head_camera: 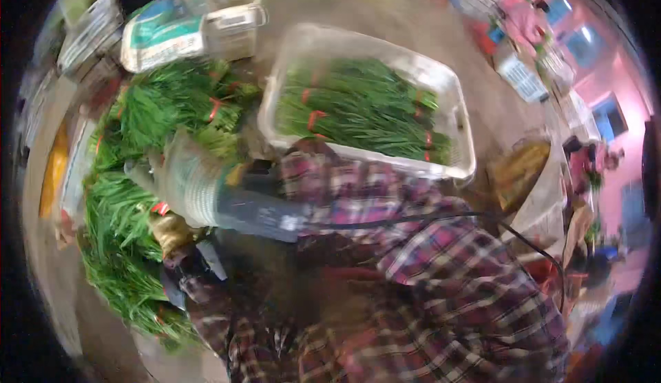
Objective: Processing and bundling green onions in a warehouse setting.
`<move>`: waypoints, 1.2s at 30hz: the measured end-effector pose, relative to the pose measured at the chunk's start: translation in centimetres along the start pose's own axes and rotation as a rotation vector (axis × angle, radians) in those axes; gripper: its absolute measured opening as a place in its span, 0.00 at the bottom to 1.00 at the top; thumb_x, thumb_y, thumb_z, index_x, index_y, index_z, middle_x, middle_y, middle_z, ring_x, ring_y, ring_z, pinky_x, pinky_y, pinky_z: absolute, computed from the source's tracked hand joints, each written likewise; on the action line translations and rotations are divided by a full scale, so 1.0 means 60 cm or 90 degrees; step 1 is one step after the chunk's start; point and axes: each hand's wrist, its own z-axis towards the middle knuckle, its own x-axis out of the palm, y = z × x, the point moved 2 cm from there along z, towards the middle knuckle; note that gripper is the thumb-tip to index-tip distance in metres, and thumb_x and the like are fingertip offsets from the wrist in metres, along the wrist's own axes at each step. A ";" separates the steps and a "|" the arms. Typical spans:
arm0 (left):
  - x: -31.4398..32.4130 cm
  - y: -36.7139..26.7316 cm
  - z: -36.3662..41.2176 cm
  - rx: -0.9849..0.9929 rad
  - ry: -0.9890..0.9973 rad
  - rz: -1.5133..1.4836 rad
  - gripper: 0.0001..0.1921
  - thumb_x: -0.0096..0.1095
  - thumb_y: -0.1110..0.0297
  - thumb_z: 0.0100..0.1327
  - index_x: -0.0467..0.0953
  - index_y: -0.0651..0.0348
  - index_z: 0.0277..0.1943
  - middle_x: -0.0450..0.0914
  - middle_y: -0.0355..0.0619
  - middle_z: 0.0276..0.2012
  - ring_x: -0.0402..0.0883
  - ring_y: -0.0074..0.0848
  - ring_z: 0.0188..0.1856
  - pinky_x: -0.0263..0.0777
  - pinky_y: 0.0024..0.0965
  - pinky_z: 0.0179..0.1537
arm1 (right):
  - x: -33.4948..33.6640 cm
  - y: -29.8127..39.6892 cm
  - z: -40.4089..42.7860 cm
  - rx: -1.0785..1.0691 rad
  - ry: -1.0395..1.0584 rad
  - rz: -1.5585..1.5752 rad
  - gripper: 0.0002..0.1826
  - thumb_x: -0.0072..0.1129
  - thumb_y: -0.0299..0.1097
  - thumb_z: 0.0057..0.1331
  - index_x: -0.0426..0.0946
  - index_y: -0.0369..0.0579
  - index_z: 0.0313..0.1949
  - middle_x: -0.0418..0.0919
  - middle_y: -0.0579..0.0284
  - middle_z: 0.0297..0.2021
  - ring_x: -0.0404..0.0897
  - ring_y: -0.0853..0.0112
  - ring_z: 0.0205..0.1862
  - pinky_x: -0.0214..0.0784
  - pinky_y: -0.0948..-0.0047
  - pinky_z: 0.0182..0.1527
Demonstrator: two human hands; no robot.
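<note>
My right hand (175, 176), in a pale knit glove with a grey strap and device at the wrist, reaches over banded bunches of long green leaves (160, 99). Its fingers are blurred, and I cannot tell whether they grip anything. Just below it, my left hand (173, 233), seemingly in a yellowish-brown glove, is against the red band (160, 208) of another leafy bunch (121, 202). Its fingers are hidden or blurred, so its grip is unclear. More leafy greens (119, 279) lie beside the left forearm.
A white plastic crate (467, 140) beside my right arm holds several red-banded green bunches (361, 104). White containers (232, 26) and a printed bag (165, 34) stand beyond the pile. A black cable (413, 218) runs along my right sleeve. Sacks (521, 176) and people (521, 21) are at the right.
</note>
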 end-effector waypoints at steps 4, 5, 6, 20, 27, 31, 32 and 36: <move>0.163 -0.010 0.045 -0.043 0.050 -0.102 0.19 0.48 0.67 0.65 0.64 0.65 0.57 0.72 0.50 0.51 0.70 0.35 0.54 0.62 0.37 0.58 | 0.037 -0.106 0.004 0.154 -0.116 -0.058 0.40 0.62 0.45 0.47 0.60 0.54 0.61 0.70 0.51 0.52 0.76 0.58 0.42 0.70 0.62 0.45; 0.211 -0.006 0.051 -0.051 0.061 -0.123 0.19 0.49 0.67 0.65 0.63 0.65 0.57 0.72 0.50 0.51 0.70 0.35 0.54 0.62 0.37 0.58 | -0.014 -0.157 -0.013 0.106 -0.128 -0.003 0.40 0.62 0.44 0.47 0.61 0.53 0.60 0.71 0.51 0.50 0.76 0.58 0.42 0.69 0.63 0.45; 0.271 0.009 0.049 -0.068 0.079 -0.148 0.19 0.50 0.68 0.64 0.63 0.66 0.57 0.72 0.50 0.51 0.70 0.35 0.54 0.62 0.36 0.58 | -0.063 -0.205 -0.047 0.075 -0.137 0.034 0.39 0.62 0.44 0.46 0.61 0.53 0.60 0.72 0.51 0.49 0.76 0.59 0.41 0.69 0.63 0.45; 0.696 0.578 -0.192 -0.835 0.090 -0.077 0.36 0.55 0.44 0.60 0.59 0.70 0.57 0.68 0.57 0.51 0.67 0.40 0.55 0.61 0.43 0.59 | -0.019 -0.746 -0.688 0.375 0.166 0.149 0.43 0.67 0.34 0.40 0.63 0.52 0.59 0.76 0.53 0.46 0.75 0.62 0.47 0.67 0.69 0.50; 0.674 0.564 -0.185 -0.758 0.257 0.273 0.30 0.58 0.54 0.61 0.62 0.68 0.58 0.69 0.58 0.54 0.77 0.38 0.47 0.74 0.34 0.45 | 0.109 -0.776 -0.791 0.565 0.319 0.241 0.42 0.65 0.37 0.46 0.59 0.51 0.62 0.74 0.48 0.47 0.75 0.60 0.45 0.69 0.65 0.47; 0.772 0.569 -0.154 0.026 0.594 0.734 0.30 0.59 0.51 0.57 0.66 0.60 0.58 0.59 0.54 0.62 0.66 0.43 0.58 0.63 0.45 0.56 | 0.108 -0.792 -0.822 0.516 0.401 0.169 0.44 0.65 0.36 0.46 0.56 0.53 0.63 0.75 0.51 0.46 0.75 0.56 0.46 0.69 0.63 0.47; 0.791 0.573 -0.145 0.299 0.696 0.859 0.30 0.59 0.49 0.56 0.67 0.57 0.58 0.56 0.52 0.64 0.59 0.44 0.63 0.57 0.49 0.59 | 0.103 -0.795 -0.824 0.474 0.351 0.189 0.42 0.65 0.37 0.47 0.56 0.53 0.63 0.75 0.51 0.45 0.75 0.56 0.46 0.70 0.63 0.47; 0.714 0.627 -0.104 0.216 0.828 1.014 0.28 0.51 0.47 0.59 0.65 0.50 0.60 0.50 0.49 0.67 0.45 0.45 0.68 0.46 0.55 0.63 | 0.114 -0.777 -0.799 0.498 0.444 0.144 0.38 0.62 0.36 0.50 0.58 0.53 0.62 0.75 0.51 0.47 0.75 0.57 0.47 0.70 0.64 0.48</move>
